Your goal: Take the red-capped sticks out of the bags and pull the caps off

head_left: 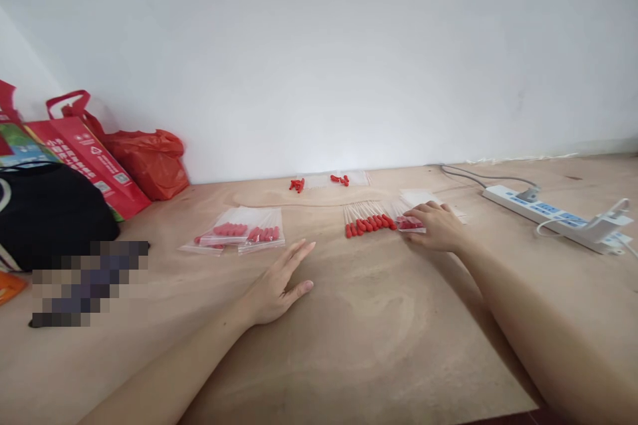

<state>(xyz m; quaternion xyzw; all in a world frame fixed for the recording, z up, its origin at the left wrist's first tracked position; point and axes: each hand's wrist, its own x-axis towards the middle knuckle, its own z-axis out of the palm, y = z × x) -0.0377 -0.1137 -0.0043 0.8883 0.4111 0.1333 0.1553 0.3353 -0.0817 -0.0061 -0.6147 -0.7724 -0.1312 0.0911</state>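
My left hand (282, 282) rests low over the table, its fingers stretched out and thumb apart, holding nothing. To its upper left lie several clear zip bags (264, 216) with red-tipped pieces inside. At the right, the fingers of my right hand (434, 226) are closed over the edge of a small clear zip bag (413, 228) that has red pieces in it; its thumb is mostly hidden. Just left of that bag, a row of thin pale sticks with red tips (371, 222) lies on the table, red ends towards me.
Near the wall lie more red pieces (298, 185) and clear bags (319, 180). A white power strip (548, 212) with plugs and cables is at the right. Red bags (149, 159), a black bag (54, 212) and a pixelated object (90, 285) occupy the left of the wooden table (359, 358).
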